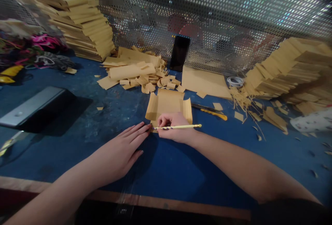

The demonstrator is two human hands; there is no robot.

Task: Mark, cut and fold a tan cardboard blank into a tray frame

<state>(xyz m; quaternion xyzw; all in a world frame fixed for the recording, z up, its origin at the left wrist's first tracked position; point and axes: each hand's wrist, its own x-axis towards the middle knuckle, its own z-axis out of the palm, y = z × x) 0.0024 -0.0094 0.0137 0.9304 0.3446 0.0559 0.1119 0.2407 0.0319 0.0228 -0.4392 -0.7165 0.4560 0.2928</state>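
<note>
Right hand (174,127) holds pencil (184,126) over blue tabletop (169,173); perforated panel (215,10) behind, probably metal.

"How's the pencil (183,126) patterned?"
"Pale yellow — dark stripes spiral along it."
"And the folded paper (169,103)?"
"Tan."
"And the tabletop (171,169)?"
"Deep blue — brighter still, that hot-pink cord (43,41)."

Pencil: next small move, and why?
Perhaps a short stroke of the pencil on the near flap of the brown paper: the right hand holds the pencil with its tip end by that flap, and the left hand lies flat, fingertips at the flap's edge.
</note>
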